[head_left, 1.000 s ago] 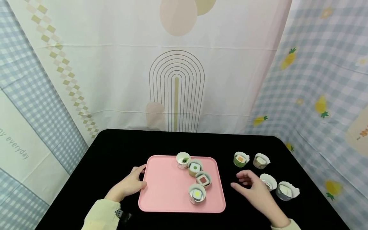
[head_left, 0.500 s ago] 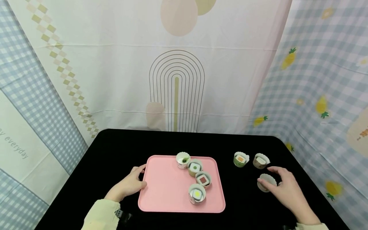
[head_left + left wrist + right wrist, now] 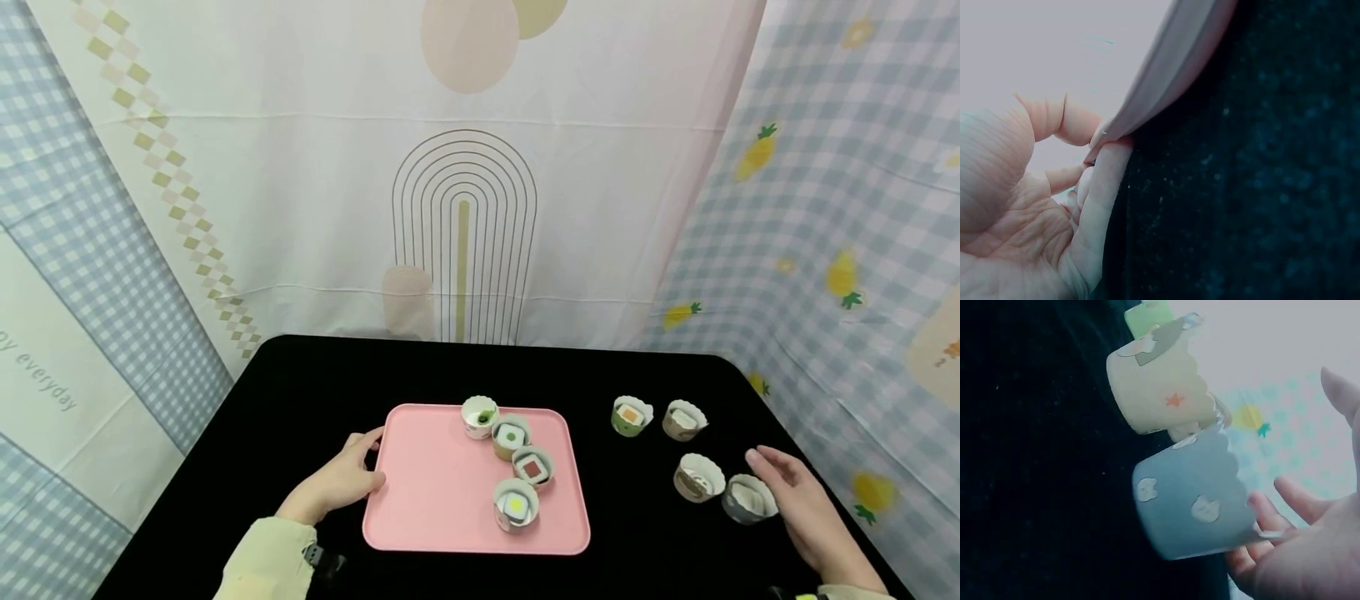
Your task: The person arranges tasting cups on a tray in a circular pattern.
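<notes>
My left hand (image 3: 337, 479) grips the left edge of a pink tray (image 3: 420, 492); in the left wrist view its thumb and fingers pinch the rim (image 3: 1160, 69). My right hand (image 3: 813, 512) is at the right side of a blue-grey paper baking cup (image 3: 738, 510) with a pale piece inside. In the right wrist view, white animal faces mark this cup (image 3: 1191, 494). The fingers are at its rim and partly behind it, the thumb standing apart. A brown-patterned cup (image 3: 693, 485) stands just left of it.
A green cup (image 3: 624, 427) with an orange-marked square and a brown cup (image 3: 678, 432) stand farther back. Several cups sit on the tray's right half, including one with a yellow-marked square (image 3: 516, 504). A black cloth (image 3: 315, 392) covers the table, with printed curtains (image 3: 330, 208) around.
My right hand has moved rightward, from left of the near cups, across them, to the right side of the blue-grey cup. The left hand and tray have stayed put.
</notes>
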`<state>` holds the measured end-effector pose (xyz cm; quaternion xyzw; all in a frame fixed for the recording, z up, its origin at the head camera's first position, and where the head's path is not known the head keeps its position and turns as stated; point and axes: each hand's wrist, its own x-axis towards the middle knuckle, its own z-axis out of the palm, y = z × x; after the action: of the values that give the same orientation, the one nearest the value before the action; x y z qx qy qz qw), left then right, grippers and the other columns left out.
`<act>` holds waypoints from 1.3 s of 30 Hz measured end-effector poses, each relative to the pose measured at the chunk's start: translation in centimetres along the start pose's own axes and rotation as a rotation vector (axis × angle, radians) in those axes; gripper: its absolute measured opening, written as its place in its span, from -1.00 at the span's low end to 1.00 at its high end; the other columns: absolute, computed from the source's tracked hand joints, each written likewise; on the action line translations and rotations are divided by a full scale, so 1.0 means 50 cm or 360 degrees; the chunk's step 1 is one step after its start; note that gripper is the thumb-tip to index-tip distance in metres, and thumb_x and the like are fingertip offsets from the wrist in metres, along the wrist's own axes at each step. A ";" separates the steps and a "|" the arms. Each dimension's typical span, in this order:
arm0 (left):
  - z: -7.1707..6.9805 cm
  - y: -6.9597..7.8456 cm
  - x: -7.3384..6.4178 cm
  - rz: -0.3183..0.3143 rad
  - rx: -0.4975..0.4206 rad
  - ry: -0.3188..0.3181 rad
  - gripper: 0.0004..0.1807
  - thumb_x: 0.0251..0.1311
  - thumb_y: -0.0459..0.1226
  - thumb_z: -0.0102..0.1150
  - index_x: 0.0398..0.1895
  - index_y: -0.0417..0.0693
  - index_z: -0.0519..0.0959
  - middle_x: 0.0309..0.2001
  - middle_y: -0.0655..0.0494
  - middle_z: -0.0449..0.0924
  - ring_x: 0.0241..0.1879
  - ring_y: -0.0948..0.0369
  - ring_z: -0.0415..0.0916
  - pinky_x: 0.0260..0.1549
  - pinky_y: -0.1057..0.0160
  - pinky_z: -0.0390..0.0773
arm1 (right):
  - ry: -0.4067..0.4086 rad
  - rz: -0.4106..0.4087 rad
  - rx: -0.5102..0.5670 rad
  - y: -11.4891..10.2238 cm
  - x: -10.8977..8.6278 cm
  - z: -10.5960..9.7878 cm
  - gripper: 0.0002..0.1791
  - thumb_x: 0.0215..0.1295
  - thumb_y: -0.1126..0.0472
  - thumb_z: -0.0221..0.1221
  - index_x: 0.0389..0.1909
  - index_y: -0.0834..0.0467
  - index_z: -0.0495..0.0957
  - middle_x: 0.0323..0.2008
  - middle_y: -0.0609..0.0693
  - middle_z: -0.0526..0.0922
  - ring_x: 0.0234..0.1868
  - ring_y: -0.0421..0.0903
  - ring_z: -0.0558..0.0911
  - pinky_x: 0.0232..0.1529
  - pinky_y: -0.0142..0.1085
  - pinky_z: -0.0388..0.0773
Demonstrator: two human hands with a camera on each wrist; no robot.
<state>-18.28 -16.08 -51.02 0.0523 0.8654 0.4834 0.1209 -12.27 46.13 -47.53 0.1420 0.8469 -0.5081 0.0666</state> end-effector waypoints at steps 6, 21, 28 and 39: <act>0.003 0.000 0.001 0.0003 -0.0006 -0.0003 -0.08 -0.14 -0.46 0.16 0.46 -0.15 0.17 0.19 -0.16 0.22 -0.34 0.12 0.39 -0.44 0.22 0.56 | -0.0238 0.0124 0.0175 0.031 0.012 -0.012 -0.05 0.45 -0.23 -0.22 0.46 0.39 -0.34 0.42 0.40 -0.21 0.44 0.30 -0.20 0.30 0.27 -0.08; -0.004 0.002 -0.004 0.0071 0.0034 -0.0036 -0.09 -0.12 -0.42 0.14 0.46 -0.21 0.13 0.19 -0.23 0.19 -0.32 0.10 0.40 -0.42 0.21 0.54 | -0.0698 -0.0052 0.0032 0.074 0.005 -0.050 -0.21 0.42 0.18 0.03 0.35 0.47 -0.25 0.16 0.27 0.26 0.00 -0.11 0.53 -0.06 -0.15 0.52; -0.004 -0.008 0.004 0.0075 0.0107 -0.0039 -0.08 -0.13 -0.37 0.15 0.46 -0.17 0.14 0.19 -0.17 0.22 -0.26 0.10 0.38 -0.36 0.24 0.49 | -0.0655 -0.0071 0.0024 0.075 0.003 -0.045 -0.22 0.40 0.18 0.05 0.35 0.44 -0.22 0.19 0.35 0.16 -0.02 -0.10 0.52 -0.08 -0.15 0.53; -0.002 -0.003 0.001 0.0012 0.0049 -0.0002 -0.07 -0.14 -0.43 0.19 0.46 -0.09 0.17 0.20 -0.13 0.23 -0.31 0.14 0.39 -0.35 0.20 0.50 | -0.0429 -0.0172 -0.0094 0.075 0.006 -0.019 -0.21 0.28 0.18 0.21 0.34 0.42 0.00 0.11 0.30 0.31 -0.11 -0.03 0.55 -0.19 -0.15 0.57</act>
<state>-18.35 -16.26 -51.10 0.0578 0.8725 0.4704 0.1189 -11.37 48.65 -50.30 0.0245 0.8512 -0.5003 0.1565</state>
